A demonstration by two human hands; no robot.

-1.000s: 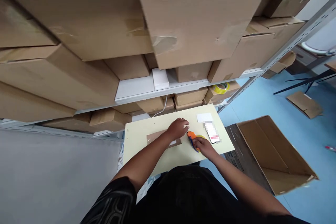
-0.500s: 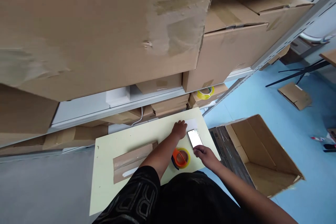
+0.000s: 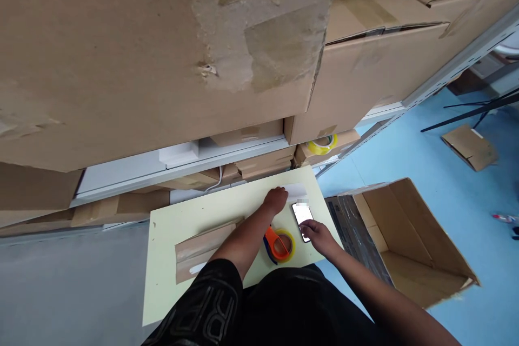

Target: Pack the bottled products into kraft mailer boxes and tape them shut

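Both were half curled: the right hand only touched the phone; the left hand was at paper, its hold unclear.

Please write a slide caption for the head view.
Right hand over a phone, left hand at white paper, tape dispenser nearby.

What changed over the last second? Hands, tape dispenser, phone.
Right hand let go of the tape dispenser, now lying on the table, and moved to the phone, over its near end. Left hand moved right, to the edge of the white paper. Unchanged: phone, paper and brown cardboard lie on the table.
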